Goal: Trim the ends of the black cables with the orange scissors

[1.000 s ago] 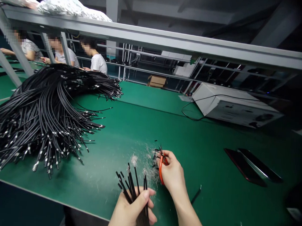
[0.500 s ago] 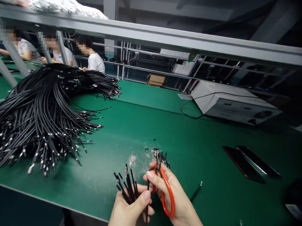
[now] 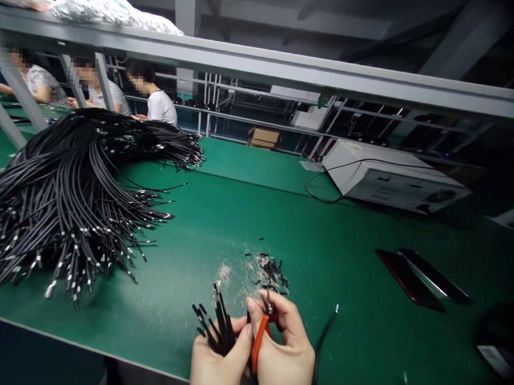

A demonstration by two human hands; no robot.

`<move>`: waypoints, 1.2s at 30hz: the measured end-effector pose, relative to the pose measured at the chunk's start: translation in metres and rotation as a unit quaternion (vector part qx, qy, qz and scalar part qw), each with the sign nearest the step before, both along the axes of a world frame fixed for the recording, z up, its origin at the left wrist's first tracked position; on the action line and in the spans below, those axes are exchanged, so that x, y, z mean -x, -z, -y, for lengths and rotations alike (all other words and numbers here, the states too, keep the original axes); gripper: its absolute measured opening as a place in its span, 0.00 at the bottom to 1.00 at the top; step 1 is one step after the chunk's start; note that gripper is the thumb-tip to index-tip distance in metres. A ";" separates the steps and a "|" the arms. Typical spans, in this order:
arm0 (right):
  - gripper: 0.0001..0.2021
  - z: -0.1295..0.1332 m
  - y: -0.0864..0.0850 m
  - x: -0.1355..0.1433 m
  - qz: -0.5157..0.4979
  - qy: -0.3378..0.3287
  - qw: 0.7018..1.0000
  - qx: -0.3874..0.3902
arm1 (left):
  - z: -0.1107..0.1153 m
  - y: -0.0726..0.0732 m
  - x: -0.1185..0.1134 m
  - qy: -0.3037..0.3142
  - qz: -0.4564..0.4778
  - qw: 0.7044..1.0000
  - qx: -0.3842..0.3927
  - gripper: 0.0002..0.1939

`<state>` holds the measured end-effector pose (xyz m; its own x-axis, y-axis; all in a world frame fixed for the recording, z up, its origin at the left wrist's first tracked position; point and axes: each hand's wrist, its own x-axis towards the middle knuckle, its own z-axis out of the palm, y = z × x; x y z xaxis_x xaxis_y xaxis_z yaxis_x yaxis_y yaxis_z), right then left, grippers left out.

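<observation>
My left hand [image 3: 218,358] is closed around a bundle of black cables [image 3: 221,321], whose cut ends stick up past the fingers. One cable stands apart between my two thumbs. My right hand [image 3: 286,344] grips scissors [image 3: 259,340] with red-orange handles, and its thumb and fingertips also meet that single cable. The short dark blades point away from me, partly hidden by the fingers. Just beyond them lies a small heap of black cut-off pieces [image 3: 273,270], with pale fibre scraps [image 3: 224,272] around it on the green tabletop [image 3: 196,212].
A large pile of black cables [image 3: 78,190] covers the left side. At the back right sits a white metal box [image 3: 394,178] with a cord. A dark phone-like object [image 3: 410,278] lies at right, and a loose cable [image 3: 325,337] near my right wrist. Co-workers [image 3: 161,103] sit far left.
My right hand has turned, bringing the scissors' red handles more upright and closer to my left hand. The heap of cut pieces is now less covered by the blades.
</observation>
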<state>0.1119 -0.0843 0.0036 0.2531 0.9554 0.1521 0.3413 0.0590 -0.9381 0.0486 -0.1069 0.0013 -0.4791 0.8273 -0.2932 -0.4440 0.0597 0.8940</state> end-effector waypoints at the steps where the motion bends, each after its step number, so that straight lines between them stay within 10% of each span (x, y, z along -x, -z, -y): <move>1: 0.14 0.002 0.004 -0.001 0.019 0.002 1.000 -0.022 | 0.000 -0.001 0.000 -0.002 0.004 1.000 -0.001 0.14; 7: 0.16 -0.005 0.006 -0.019 0.171 -0.195 0.932 -0.255 | 0.002 0.005 0.007 0.011 0.040 0.999 0.023 0.14; 11: 0.12 -0.027 -0.019 -0.036 0.180 -0.319 0.920 -0.141 | 0.000 0.008 0.013 0.022 0.054 0.997 0.048 0.19; 14: 0.12 -0.043 -0.035 -0.051 0.257 -0.327 0.907 -0.062 | -0.004 0.007 0.015 0.022 0.064 0.995 0.067 0.23; 23: 0.15 -0.045 -0.026 -0.066 0.577 -0.302 0.736 -0.184 | -0.008 0.010 0.015 0.073 0.065 0.994 0.046 0.22; 36: 0.09 -0.054 -0.024 -0.064 0.634 -0.294 0.669 -0.254 | -0.010 0.008 0.015 0.088 0.032 0.994 0.055 0.21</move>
